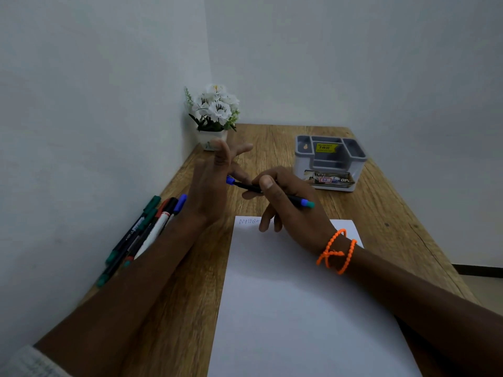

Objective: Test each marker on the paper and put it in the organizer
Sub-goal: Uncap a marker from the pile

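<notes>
White paper sheet (285, 308) lies beneath the right hand (288, 205) pinching a black blue-capped marker (272, 190), left hand (215, 183) splayed and holding nothing beside its cap; likely just recapped, it goes next into the grey plastic organizer (330, 161) beyond.

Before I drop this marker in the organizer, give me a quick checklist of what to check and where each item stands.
1. Marker held firmly: ok, the right hand grips the blue marker around its barrel.
2. Cap back on: cannot tell; the blue end sits right at the left hand's fingers.
3. Test mark made: ok, a faint zigzag scribble shows at the far edge of the paper.
4. Organizer slots free: ok, the organizer shows open compartments, with nothing visibly standing in them.
5. Path clear: ok, only bare desk lies between the hands and the organizer.
6. More markers waiting: ok, a pile lies beside the left arm.
</notes>
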